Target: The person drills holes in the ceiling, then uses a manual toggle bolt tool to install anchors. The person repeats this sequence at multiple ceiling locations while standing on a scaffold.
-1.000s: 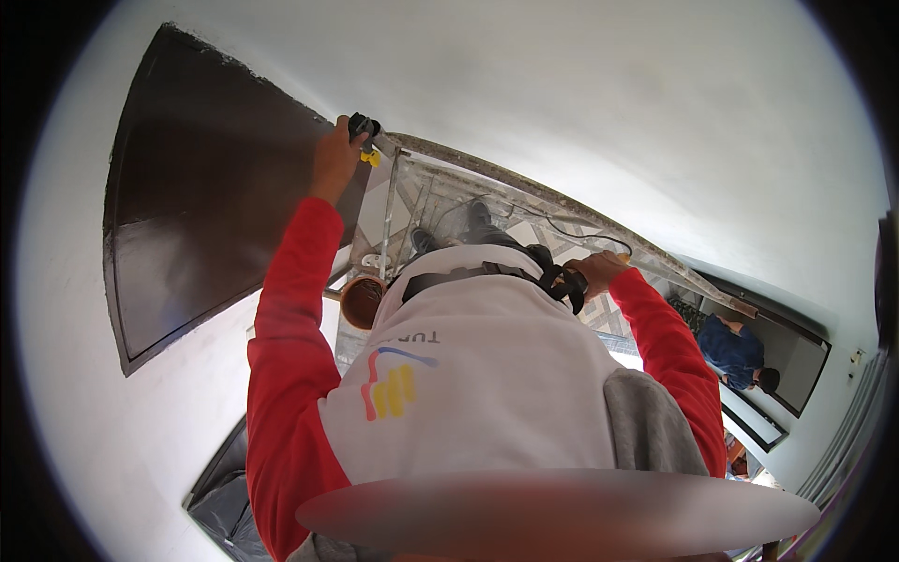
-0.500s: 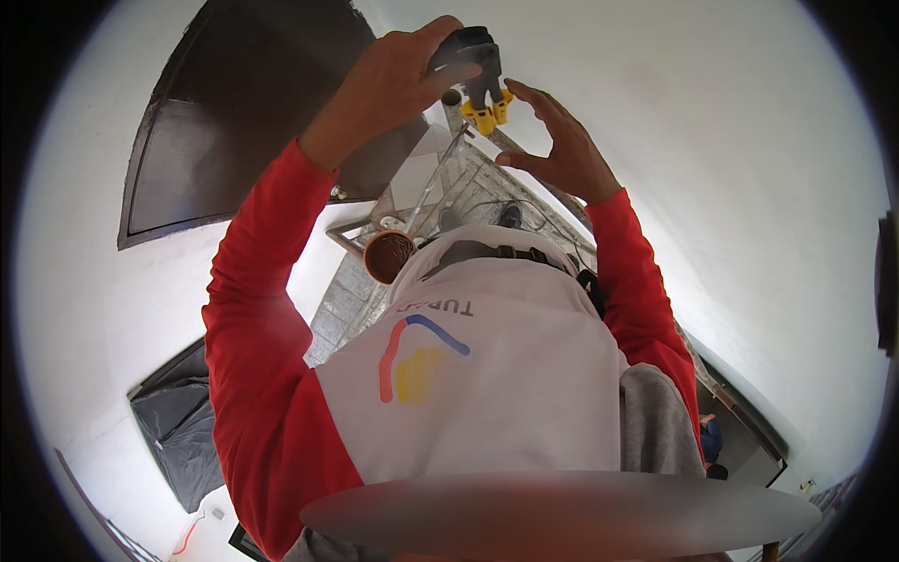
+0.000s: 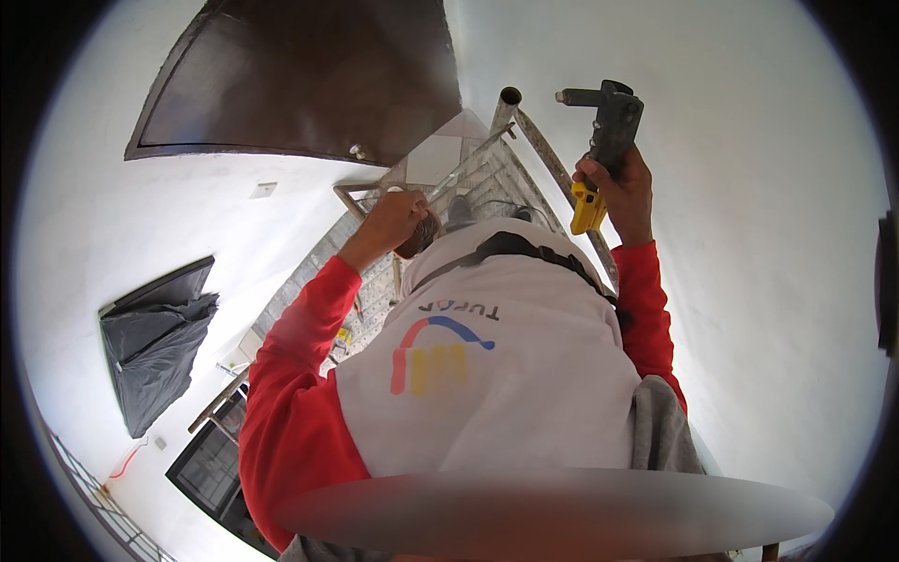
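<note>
My right hand [image 3: 626, 192] is raised at the right, wrapped round a hand tool [image 3: 613, 126] with a black body, yellow grips and a metal-tipped nozzle pointing left. It is beside the metal scaffold rail [image 3: 541, 148]. My left hand [image 3: 398, 215] is down at a brown round pot [image 3: 414, 245] by the scaffold, fingers curled over or into it; the hand covers much of the pot and hides what its fingertips hold, if anything.
A dark brown door [image 3: 290, 75] is set in the white wall [image 3: 749, 234]. My feet [image 3: 459, 211] stand on the scaffold deck, above a tiled floor. A black plastic-covered opening [image 3: 154, 337] and a dark-framed window [image 3: 215, 478] lie at the left.
The tool has passed from my left hand to my right, which has moved up and rightward with it. My left hand has dropped to the pot. The view has turned.
</note>
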### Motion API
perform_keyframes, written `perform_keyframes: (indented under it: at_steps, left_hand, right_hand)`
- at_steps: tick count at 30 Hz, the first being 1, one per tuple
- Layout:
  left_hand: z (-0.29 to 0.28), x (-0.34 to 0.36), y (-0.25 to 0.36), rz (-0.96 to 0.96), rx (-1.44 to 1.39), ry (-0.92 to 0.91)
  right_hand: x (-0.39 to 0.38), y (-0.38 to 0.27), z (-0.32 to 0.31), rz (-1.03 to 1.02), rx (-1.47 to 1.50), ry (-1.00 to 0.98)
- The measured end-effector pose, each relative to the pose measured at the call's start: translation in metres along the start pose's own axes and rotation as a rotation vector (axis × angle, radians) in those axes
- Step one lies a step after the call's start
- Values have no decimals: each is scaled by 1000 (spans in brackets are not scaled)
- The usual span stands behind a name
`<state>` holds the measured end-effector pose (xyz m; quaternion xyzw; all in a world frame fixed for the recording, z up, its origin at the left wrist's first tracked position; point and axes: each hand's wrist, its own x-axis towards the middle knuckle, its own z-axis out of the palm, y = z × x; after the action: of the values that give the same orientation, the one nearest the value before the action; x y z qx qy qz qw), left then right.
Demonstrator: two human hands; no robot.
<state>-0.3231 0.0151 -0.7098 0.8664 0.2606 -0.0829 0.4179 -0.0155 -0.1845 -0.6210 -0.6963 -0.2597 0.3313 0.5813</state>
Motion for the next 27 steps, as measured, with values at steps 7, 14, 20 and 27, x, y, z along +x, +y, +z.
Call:
perform_keyframes:
  at_steps: [7, 14, 20, 27]
  left_hand:
    - [98, 2, -73, 71, 545, 46]
    - [93, 15, -81, 97, 621, -166]
    - [81, 16, -75, 135, 603, -148]
    - [65, 1, -59, 75, 437, -91]
  right_hand:
    - [-10, 17, -22, -19, 43, 47]
    - [-24, 32, -26, 15, 199, 47]
    - [-25, 48, -41, 1, 226, 91]
    - [-21, 54, -50, -77, 303, 103]
